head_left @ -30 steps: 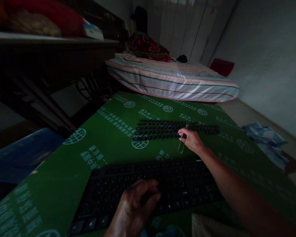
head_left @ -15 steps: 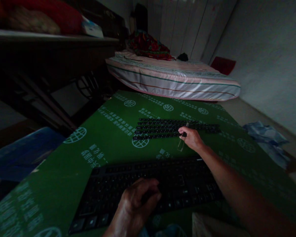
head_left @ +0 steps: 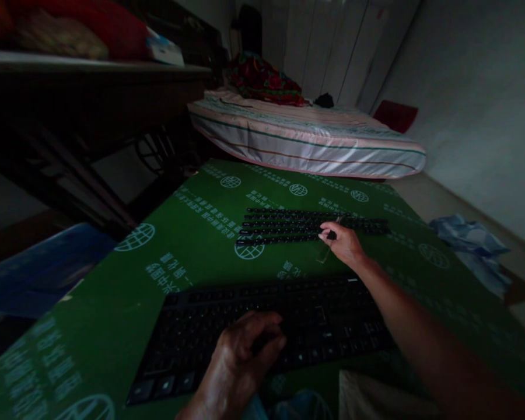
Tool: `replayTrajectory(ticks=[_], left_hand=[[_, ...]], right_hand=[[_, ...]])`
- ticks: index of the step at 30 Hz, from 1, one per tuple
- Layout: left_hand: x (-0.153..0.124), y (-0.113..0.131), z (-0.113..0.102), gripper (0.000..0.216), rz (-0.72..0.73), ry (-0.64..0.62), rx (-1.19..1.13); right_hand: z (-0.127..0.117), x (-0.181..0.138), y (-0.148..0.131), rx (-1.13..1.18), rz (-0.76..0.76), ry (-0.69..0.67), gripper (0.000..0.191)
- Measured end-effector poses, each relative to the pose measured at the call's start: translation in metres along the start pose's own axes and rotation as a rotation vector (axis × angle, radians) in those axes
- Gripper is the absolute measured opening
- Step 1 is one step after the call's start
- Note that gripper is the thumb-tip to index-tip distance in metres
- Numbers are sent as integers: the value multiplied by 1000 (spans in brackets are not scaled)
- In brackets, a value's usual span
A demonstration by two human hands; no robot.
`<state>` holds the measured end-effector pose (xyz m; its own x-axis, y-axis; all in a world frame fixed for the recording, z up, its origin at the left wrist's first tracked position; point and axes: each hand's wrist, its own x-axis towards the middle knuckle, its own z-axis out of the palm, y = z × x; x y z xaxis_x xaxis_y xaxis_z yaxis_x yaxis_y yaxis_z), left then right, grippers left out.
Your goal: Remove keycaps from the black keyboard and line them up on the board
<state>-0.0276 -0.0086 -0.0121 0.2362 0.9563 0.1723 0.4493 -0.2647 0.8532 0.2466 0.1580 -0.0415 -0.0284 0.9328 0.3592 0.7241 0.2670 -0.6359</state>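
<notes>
Right hand [head_left: 345, 244] has edged rightward along keycap rows [head_left: 289, 226], grip pinching a keycap [head_left: 331, 235]; left hand [head_left: 245, 356] curled, grip unclear.

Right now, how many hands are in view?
2: the left hand rests on the black computer keyboard; right hand pinches a small black piece by rows of loose black keycaps.

right hand [head_left: 345, 245] and pinched keycap [head_left: 331, 235], shifted slightly rightward

Dim room: striped mattress [head_left: 306, 143] (on the floor), pale wall [head_left: 472, 105].
</notes>
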Motion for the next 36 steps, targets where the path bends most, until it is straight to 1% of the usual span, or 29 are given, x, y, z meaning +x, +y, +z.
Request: replayTrajectory(ticks=[2,5,8,12,14,16,18,20,23,30,33,36], left_hand=[[0,2,0,18,-13,5,-6],[0,4,1,17,-49,3,-15],[1,4,1,17,-73,-1,-21],[2,1,3,18,-67,-2,-28],[2,0,4,19,-59,7,-37],[2,-1,5,19,-52,14,-49],[1,-3,7,19,-57,21,-79],[2,-3,9,19,-74,40,-132],[4,-2,10,18,-113,83,-249],[10,5,5,15,-212,118,-576],[10,8,3,16,-248,131,-653],[9,10,1,16,-271,145,-687]], right_hand=[[-9,-5,-4,47,56,23,31],[-28,-18,-15,166,206,15,49],[-47,-35,-32,184,291,22,57],[-67,-60,-55,76,286,70,56],[-74,-72,-65,-1,263,102,52],[-78,-84,-74,-20,245,118,48],[-79,-96,-82,39,253,111,40],[-78,-107,-89,142,298,84,34],[-73,-120,-100,290,353,-7,30],[-58,-138,-127,521,397,-236,33],[-49,-140,-134,562,426,-305,37],[-40,-141,-136,545,429,-352,40]])
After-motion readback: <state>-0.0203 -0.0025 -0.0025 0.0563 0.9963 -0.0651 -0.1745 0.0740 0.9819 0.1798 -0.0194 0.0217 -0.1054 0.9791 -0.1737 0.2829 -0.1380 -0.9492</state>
